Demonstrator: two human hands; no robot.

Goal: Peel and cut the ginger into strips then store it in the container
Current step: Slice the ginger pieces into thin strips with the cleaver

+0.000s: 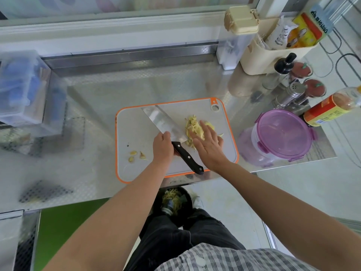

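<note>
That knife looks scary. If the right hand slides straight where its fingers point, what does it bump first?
The right hand likely meets the ginger first; just beyond lies the knife the left hand holds.

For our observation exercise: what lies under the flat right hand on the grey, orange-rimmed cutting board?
Pale yellow ginger strips show beside the fingers of the right hand, on the cutting board. Anything beneath the palm is covered.

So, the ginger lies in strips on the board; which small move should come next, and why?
Probably sweep the ginger strips onto the cleaver with the right hand. That hand lies flat on the pile, and the left hand holds the cleaver right beside it. The container is closed, so it must be opened before loading.
</note>
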